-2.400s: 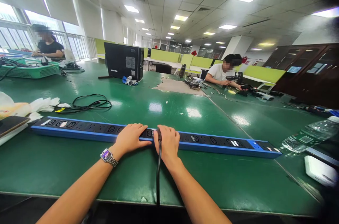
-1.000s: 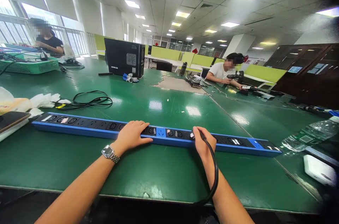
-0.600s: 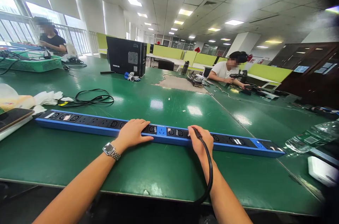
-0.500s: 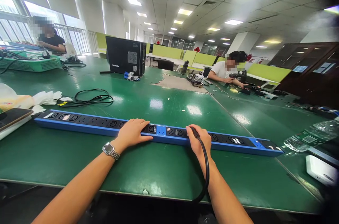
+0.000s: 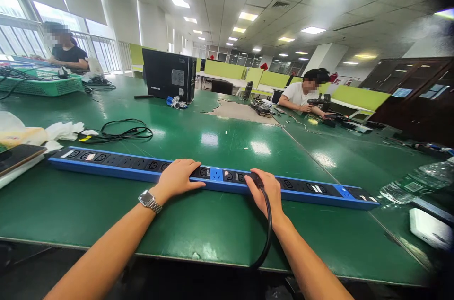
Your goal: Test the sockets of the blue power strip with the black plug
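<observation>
A long blue and black power strip (image 5: 135,164) with a row of sockets lies across the green table in front of me. My left hand (image 5: 179,177) wraps over its middle, thumb along the near side and fingers over the top. Just right of the middle, my right hand (image 5: 266,191) grips the black plug (image 5: 256,180) of a thick cable (image 5: 268,229) at the strip's top. Whether the plug's front end sits in a socket is hidden by my fingers. The cable bends down over the table's front edge.
Behind the strip lies a coiled black cable (image 5: 124,132). A black computer case (image 5: 168,75) stands farther back. To the left are a phone (image 5: 17,158) and a green basket (image 5: 46,86); to the right, a plastic bottle (image 5: 418,181) and a white object (image 5: 431,226). Two people sit beyond.
My right hand has shifted slightly and tilted the plug, and its cable has swung left. My left hand stays on the strip.
</observation>
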`<state>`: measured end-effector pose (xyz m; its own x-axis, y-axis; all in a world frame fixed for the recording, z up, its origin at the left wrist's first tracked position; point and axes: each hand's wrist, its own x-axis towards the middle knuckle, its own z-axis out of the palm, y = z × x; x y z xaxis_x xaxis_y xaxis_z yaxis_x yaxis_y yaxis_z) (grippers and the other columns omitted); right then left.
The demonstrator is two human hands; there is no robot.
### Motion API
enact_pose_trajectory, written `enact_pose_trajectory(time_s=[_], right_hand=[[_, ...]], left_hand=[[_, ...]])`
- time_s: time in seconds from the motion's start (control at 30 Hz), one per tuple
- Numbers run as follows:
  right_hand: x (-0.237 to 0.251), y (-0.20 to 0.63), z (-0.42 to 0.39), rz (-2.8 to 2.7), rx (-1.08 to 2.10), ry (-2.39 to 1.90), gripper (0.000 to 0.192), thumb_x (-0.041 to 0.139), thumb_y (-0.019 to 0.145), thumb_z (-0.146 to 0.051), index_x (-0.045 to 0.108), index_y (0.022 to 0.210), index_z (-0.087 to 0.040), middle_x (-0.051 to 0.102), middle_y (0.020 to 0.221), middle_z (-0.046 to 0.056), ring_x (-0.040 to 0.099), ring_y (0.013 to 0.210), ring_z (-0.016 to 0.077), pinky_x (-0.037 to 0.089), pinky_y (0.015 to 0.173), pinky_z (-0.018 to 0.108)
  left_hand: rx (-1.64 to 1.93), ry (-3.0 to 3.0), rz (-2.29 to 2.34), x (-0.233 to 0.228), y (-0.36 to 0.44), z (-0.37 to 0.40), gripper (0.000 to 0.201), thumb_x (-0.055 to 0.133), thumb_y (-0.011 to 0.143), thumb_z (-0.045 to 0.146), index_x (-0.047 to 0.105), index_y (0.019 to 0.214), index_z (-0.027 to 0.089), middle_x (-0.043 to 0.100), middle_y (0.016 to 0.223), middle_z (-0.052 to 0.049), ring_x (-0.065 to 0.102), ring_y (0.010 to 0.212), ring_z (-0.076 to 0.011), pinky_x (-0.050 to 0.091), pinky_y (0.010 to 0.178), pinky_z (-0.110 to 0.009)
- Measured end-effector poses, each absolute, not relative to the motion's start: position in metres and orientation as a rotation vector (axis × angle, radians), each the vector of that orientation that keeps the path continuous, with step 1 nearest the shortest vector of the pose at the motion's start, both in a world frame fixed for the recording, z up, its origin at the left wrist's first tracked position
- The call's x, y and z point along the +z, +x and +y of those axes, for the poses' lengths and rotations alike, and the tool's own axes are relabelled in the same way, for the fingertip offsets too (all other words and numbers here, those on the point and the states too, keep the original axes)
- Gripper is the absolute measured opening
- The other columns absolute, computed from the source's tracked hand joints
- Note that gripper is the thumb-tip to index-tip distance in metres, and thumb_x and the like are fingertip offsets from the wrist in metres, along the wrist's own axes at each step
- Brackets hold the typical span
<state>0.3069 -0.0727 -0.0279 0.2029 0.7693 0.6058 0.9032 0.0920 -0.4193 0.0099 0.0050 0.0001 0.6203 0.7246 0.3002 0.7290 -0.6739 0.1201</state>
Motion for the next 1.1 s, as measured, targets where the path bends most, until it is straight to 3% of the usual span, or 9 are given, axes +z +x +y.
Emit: enact_pose_trajectory(time_s=[0.4, 0.67, 0.83, 1.1], right_hand=[[-0.04, 0.308, -0.078, -1.544, -0.287, -1.737, 0.058, 0.05, 0.085, -0.063, 0.061, 0.12, -0.018, 0.068, 0.114, 0.012, 0.058, 0.109, 0.0297, 0.037, 0.099, 0.047], [-0.039, 0.307, -0.076, -1.453, -0.24, -1.706, 0.049, 0.049, 0.084, -0.063, 0.067, 0.097, -0.02, 0.069, 0.112, 0.01, 0.057, 0.108, 0.0295, 0.037, 0.097, 0.045], [-0.036, 0.308, -0.072, -1.351, -0.086, -1.653, 0.051, 0.058, 0.074, -0.068, 0.07, 0.088, -0.02, 0.071, 0.106, 0.01, 0.058, 0.106, 0.03, 0.037, 0.099, 0.047], [-0.016, 0.296, -0.072, -0.709, 0.32, -1.367, 0.042, 0.067, 0.072, -0.055, 0.068, 0.092, -0.017, 0.071, 0.089, 0.005, 0.063, 0.078, 0.0194, 0.049, 0.074, 0.032]], left_hand=[[-0.531, -2.819, -1.258, -0.002, 0.01, 0.006, 0.068, 0.054, 0.082, 0.068, 0.056, 0.13, 0.02, 0.064, 0.125, -0.011, 0.059, 0.112, -0.0294, 0.042, 0.099, -0.042], [-0.543, -2.821, -1.249, -0.002, 0.01, 0.006, 0.066, 0.056, 0.081, 0.066, 0.057, 0.129, 0.021, 0.065, 0.123, -0.01, 0.06, 0.111, -0.0288, 0.042, 0.098, -0.042], [-0.536, -2.811, -1.254, -0.002, 0.009, 0.006, 0.066, 0.057, 0.081, 0.066, 0.057, 0.128, 0.021, 0.065, 0.123, -0.01, 0.06, 0.111, -0.0288, 0.043, 0.098, -0.041], [-0.549, -2.807, -1.264, -0.002, 0.01, 0.005, 0.064, 0.058, 0.081, 0.065, 0.057, 0.128, 0.022, 0.064, 0.124, -0.01, 0.06, 0.11, -0.0287, 0.043, 0.099, -0.042]])
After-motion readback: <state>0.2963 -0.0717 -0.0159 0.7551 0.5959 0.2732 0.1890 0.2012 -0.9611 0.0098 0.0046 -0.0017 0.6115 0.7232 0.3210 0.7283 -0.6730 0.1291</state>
